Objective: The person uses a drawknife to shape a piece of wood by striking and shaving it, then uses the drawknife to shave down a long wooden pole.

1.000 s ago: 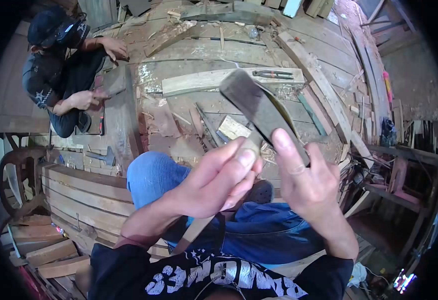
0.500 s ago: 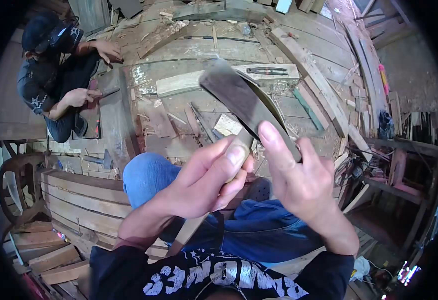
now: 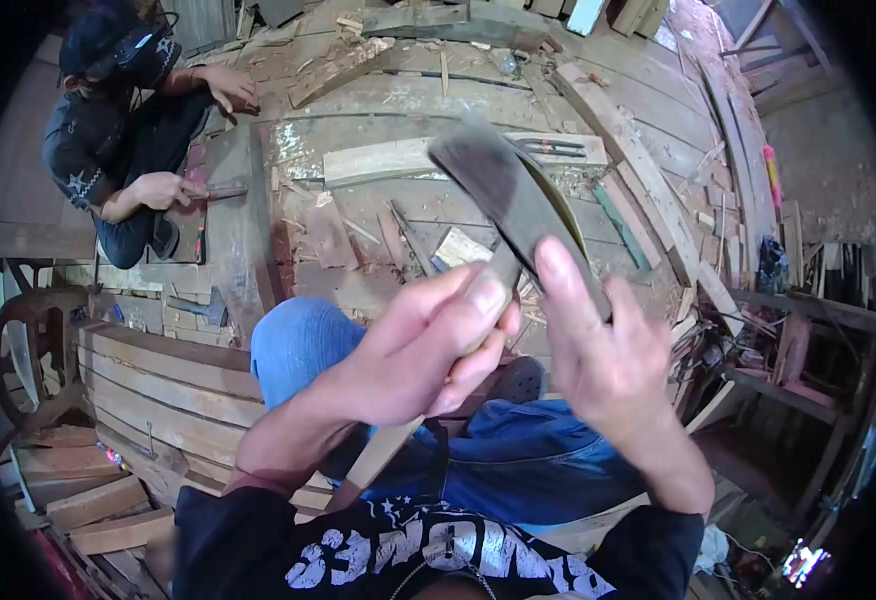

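Note:
In front of my chest, my left hand (image 3: 428, 345) is closed round a short handle-like piece, thumb on top, its lower end hidden in the fingers. My right hand (image 3: 608, 350) grips the lower end of a dark curved strip (image 3: 503, 190) with a yellowish inner edge, its index finger laid along the surface. The strip slants up and to the left, and its far end is blurred. Both hands are close together where the two pieces meet; whether the pieces are joined I cannot tell.
A co-worker (image 3: 108, 130) crouches at the left, one hand on a tool over a dark wooden block (image 3: 240, 230). Pincers (image 3: 553, 147) lie on a pale board (image 3: 378, 160). A hammer (image 3: 213, 307) lies near stacked planks (image 3: 173, 385). Wood scraps cover the floor.
Both hands and the strip have shifted slightly to the right in view. The co-worker's tool hand sits a little differently, and the surroundings have shifted slightly.

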### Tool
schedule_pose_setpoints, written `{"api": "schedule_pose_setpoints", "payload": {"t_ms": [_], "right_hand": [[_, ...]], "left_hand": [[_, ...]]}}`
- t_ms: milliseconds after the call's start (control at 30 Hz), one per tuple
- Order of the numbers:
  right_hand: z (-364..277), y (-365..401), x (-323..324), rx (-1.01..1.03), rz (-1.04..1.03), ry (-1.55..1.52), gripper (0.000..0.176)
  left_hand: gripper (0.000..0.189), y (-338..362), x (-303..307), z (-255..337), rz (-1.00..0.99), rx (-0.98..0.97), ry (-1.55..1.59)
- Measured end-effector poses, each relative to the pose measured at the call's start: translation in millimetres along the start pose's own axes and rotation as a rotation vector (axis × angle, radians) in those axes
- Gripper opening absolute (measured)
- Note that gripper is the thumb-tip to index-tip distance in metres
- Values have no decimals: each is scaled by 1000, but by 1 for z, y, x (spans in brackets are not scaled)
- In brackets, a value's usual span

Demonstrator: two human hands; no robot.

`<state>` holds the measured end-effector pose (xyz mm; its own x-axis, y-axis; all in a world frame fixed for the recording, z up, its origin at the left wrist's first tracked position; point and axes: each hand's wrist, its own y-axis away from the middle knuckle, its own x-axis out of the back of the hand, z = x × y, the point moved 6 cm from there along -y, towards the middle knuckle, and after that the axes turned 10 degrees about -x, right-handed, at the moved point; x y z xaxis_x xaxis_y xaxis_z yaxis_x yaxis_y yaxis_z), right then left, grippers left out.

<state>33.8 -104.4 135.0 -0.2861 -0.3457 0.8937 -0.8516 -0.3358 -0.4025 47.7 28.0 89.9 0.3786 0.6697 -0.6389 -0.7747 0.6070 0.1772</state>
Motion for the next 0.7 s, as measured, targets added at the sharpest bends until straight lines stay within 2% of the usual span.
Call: {"api": "schedule_pose_setpoints", "payload": {"t_ms": [100, 167, 200, 367, 467, 600, 700], "right_hand": [[-4, 1, 0, 48, 27, -28, 66], [1, -2, -1, -46, 31, -46, 67], [-2, -11, -1, 25, 39, 8, 66], [7, 0, -3, 16, 93, -73, 69], [1, -12, -2, -38, -69, 48, 69], [5, 10, -2, -30, 47, -48, 69], [4, -5, -2, -24, -75, 43, 67]], "left_hand": [[32, 1, 6, 8, 24, -6, -6], [32, 1, 1, 0, 22, 14, -31], [31, 2, -1, 1, 46, 39, -36], [30, -3, 6, 9, 46, 0, -74], [28, -1, 1, -3, 64, 45, -98], [24, -6, 3, 1, 57, 34, -111], [23, -6, 0, -10, 31, 40, -96]]}}
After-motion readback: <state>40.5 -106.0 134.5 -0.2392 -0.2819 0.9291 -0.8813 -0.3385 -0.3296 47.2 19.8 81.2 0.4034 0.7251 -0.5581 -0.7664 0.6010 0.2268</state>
